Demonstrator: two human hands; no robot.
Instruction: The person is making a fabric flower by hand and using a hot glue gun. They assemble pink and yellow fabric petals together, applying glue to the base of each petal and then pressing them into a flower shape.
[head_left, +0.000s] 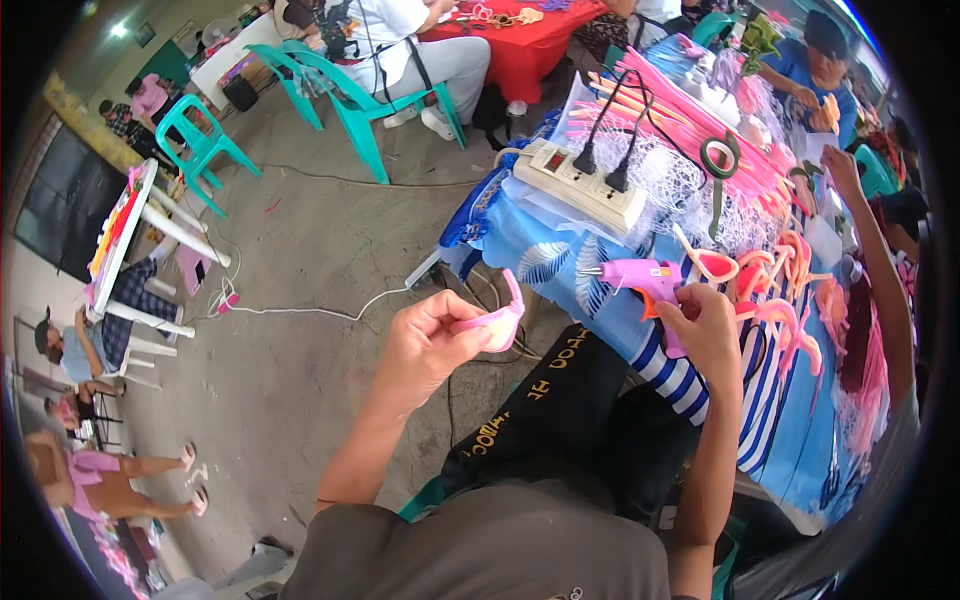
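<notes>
My left hand (435, 341) pinches a small pink-edged craft petal (499, 326) with a thin pink stem end pointing up, held over the floor beside the table. At the table's near edge, my right hand (701, 322) is on the handle of a pink hot glue gun (637, 276) with an orange trigger, its nozzle pointing left toward the petal. Whether the gun rests on the cloth or is lifted, I cannot tell. Several pink and orange looped craft pieces (780, 315) lie just right of my right hand.
A white power strip (577, 187) with two black plugs sits on the blue patterned tablecloth (525, 251). Behind it lie pink craft stems (675, 97), white netting (667, 172) and green tape (720, 156). A co-worker (817, 75) sits across; another person's arm (874, 247) reaches in at right. Cables cross the floor.
</notes>
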